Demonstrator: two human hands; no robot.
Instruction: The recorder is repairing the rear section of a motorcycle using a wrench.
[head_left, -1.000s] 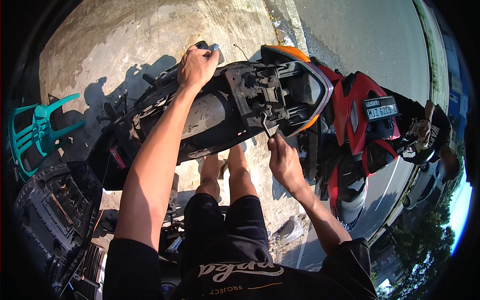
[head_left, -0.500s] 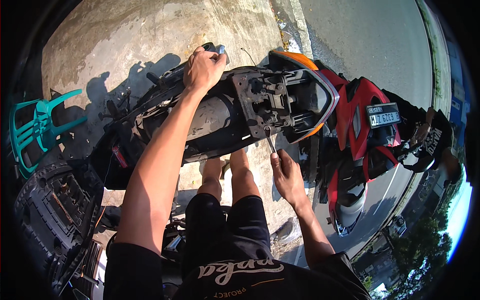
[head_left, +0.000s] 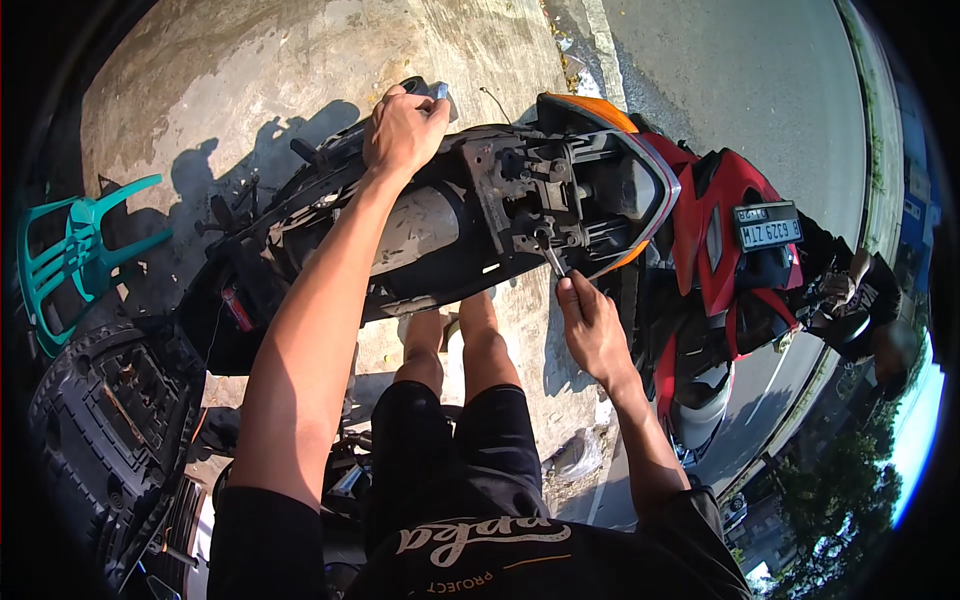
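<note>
In front of me lies the uncovered rear of a motorcycle (head_left: 415,235), its frame and a dusty inner fender exposed. My right hand (head_left: 598,325) is closed around the handle of a wrench (head_left: 556,263). The wrench's far end meets a bolt area on the near corner of the dark metal bracket (head_left: 490,185), just ahead of the tail section with its orange lens (head_left: 595,110). Across the motorcycle, my left hand (head_left: 403,130) curls over a dark rounded part (head_left: 413,86) with a shiny bluish piece; the fingers hide most of it.
A green plastic chair (head_left: 75,250) stands at far left. Below it rests a black seat, underside up (head_left: 110,400). A red motorcycle (head_left: 715,225) is close on the right, with a person (head_left: 860,300) beyond it. A clear plastic bag (head_left: 578,455) lies on the ground near my right side.
My right hand has swung the wrench handle slightly up and to the right, with its head still at the bracket's near corner. The left hand stays almost in place.
</note>
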